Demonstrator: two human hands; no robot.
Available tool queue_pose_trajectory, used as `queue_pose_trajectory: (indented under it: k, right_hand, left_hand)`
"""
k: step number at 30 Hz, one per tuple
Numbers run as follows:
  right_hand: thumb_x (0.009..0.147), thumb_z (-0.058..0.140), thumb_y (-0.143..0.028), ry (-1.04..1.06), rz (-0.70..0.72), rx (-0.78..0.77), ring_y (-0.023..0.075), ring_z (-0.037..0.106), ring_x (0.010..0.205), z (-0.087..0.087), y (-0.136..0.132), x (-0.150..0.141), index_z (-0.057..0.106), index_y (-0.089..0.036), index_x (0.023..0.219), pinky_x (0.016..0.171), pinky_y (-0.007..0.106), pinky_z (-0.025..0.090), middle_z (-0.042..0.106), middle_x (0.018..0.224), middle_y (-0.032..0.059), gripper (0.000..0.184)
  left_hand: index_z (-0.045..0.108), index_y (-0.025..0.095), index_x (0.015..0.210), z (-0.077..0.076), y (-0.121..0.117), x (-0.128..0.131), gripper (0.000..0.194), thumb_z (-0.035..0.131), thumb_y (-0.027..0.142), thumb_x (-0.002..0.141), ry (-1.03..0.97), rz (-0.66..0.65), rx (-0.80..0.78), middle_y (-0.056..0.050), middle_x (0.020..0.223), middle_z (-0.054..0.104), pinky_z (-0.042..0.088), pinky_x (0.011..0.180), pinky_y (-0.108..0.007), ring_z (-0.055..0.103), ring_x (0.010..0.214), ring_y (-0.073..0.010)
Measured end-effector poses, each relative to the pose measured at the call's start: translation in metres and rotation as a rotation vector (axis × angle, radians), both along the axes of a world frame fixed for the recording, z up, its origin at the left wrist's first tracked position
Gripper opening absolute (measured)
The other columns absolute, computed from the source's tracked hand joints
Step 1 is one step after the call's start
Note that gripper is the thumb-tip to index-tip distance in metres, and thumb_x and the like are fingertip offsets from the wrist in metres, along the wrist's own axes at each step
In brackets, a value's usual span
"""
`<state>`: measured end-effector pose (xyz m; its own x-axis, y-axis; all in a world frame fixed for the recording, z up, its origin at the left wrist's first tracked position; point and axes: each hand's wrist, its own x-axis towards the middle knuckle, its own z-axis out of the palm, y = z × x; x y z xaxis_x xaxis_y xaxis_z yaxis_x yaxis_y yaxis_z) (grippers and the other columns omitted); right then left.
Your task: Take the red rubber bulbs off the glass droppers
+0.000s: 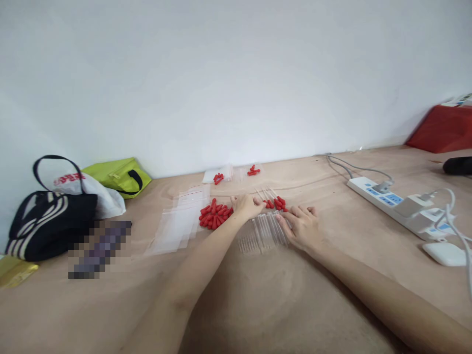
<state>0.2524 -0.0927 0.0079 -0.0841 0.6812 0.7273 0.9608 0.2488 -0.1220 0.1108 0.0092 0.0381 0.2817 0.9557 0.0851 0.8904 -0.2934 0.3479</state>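
Note:
A row of thin clear tubes (261,233), which look like glass droppers, lies side by side on the table in front of me. My left hand (246,206) is curled over the far left end of the row, its fingers closed; what they hold, if anything, is hidden. At the row's right side rests my right hand (300,226), thumb and fingers apart, with the thumb near the tubes. Just beyond the hands are several red rubber bulbs (280,202), with clear tubes extending behind them. A larger pile of red bulbs (214,215) sits left of my left hand.
Overlapping clear plastic bags (177,221) lie left of the pile. Two bags holding red bulbs, one a clear bag (241,174), are near the wall. A white power strip (383,199) with cables stands right; a black bag (51,221) and green bag (118,174) are left.

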Motion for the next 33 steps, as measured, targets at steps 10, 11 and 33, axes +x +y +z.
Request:
queue_pose_trajectory:
  k: [10,11,33]
  right_hand:
    - [0.079,0.047,-0.044,0.127,0.095,-0.067,0.0132,0.048,0.067,-0.001,-0.002,0.006,0.067,-0.021,0.076,0.069,0.031,0.022,0.056,0.065,0.0019,0.030]
    - [0.076,0.049,-0.050,0.093,0.165,-0.091,0.0143,0.047,0.069,0.000,-0.004,0.003,0.066,-0.022,0.082,0.070,0.031,0.022,0.057,0.069,0.0025,0.034]
    - [0.074,0.053,-0.047,0.070,0.191,0.113,0.0209,0.049,0.091,0.005,-0.011,-0.015,0.055,-0.019,0.112,0.079,0.035,0.031,0.055,0.099,0.0096,0.047]
  left_hand:
    - [0.067,0.022,0.077,-0.002,0.013,0.028,0.039,0.054,0.054,0.060,0.092,0.142,-0.200,-0.011,0.093,0.066,0.029,0.090,-0.043,0.055,0.097,-0.0293]
    - [0.067,0.021,0.077,-0.001,0.014,0.029,0.038,0.055,0.053,0.059,0.090,0.150,-0.200,-0.011,0.093,0.066,0.029,0.090,-0.042,0.055,0.097,-0.0292]
    - [0.055,0.017,0.058,0.027,-0.082,-0.087,0.007,0.050,0.021,0.059,0.276,-0.386,0.484,-0.006,0.065,0.058,0.036,0.074,-0.037,0.052,0.066,-0.0190]
